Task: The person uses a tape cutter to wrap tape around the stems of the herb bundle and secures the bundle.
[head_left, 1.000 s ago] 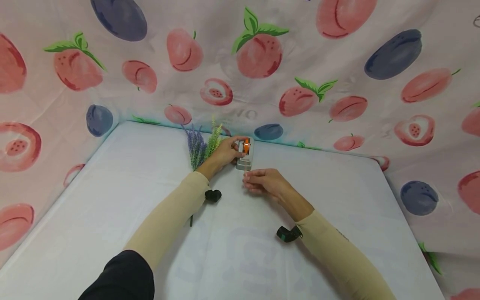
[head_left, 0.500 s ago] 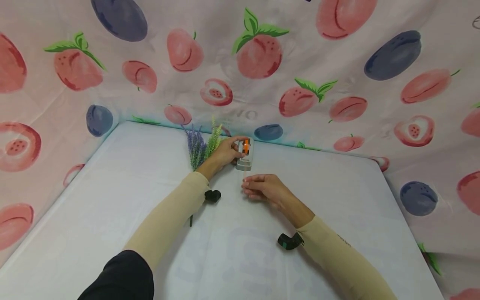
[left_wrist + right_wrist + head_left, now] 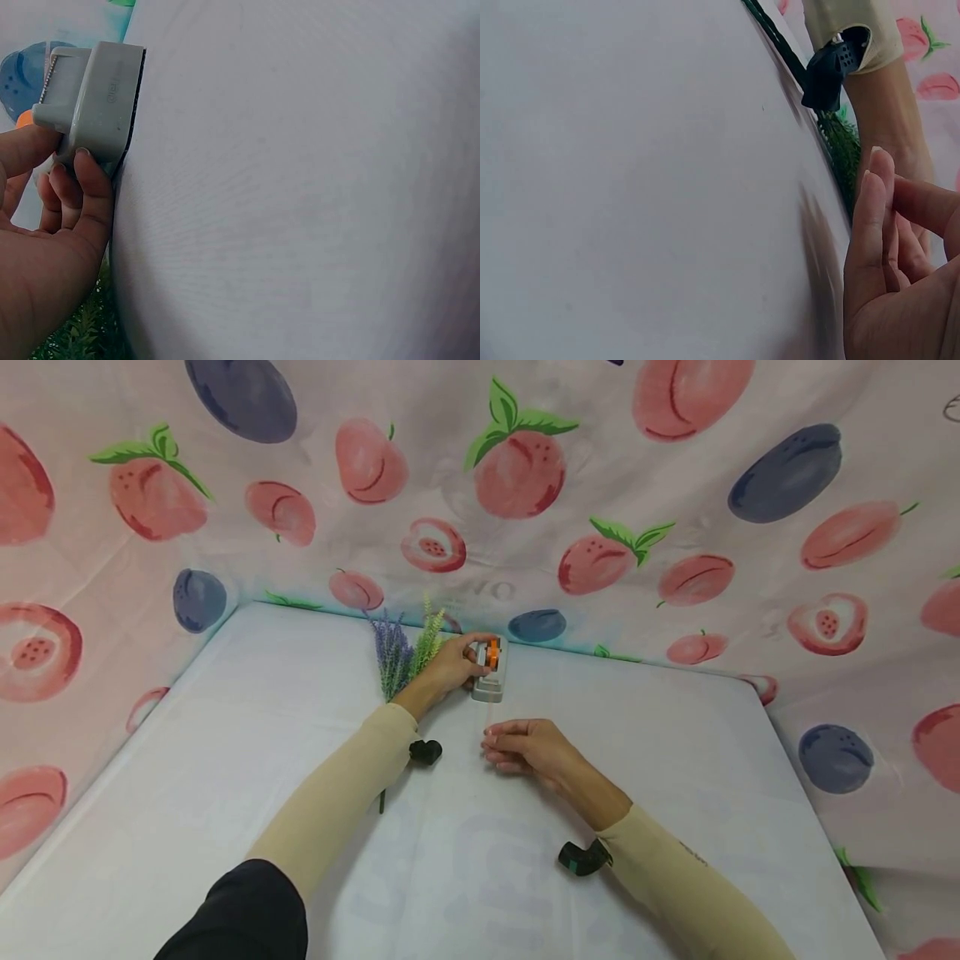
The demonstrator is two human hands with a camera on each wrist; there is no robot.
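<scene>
A grey tape dispenser (image 3: pixel 488 692) with an orange core (image 3: pixel 492 653) stands near the back edge of the table. My left hand (image 3: pixel 450 665) grips it from the left side, thumb and fingers around the roll area. The left wrist view shows the toothed cutting edge (image 3: pixel 48 79) on the dispenser (image 3: pixel 111 97). A thin clear strip of tape (image 3: pixel 491 713) runs from its front toward me. My right hand (image 3: pixel 536 750) pinches the strip's end between thumb and fingertips, just above the table; in the right wrist view the strip barely shows beside the fingers (image 3: pixel 871 225).
Purple flower sprigs (image 3: pixel 392 647) and yellow-green ones (image 3: pixel 429 643) lie to the left, partly under my left forearm, with a dark stem (image 3: pixel 382 800) pointing at me. The white-covered table (image 3: pixel 675 760) meets a fruit-print cloth (image 3: pixel 465 468) at the back and sides.
My right hand has drawn back toward me, away from the dispenser, and the strip of tape between them is longer. The left hand and the dispenser have stayed in place.
</scene>
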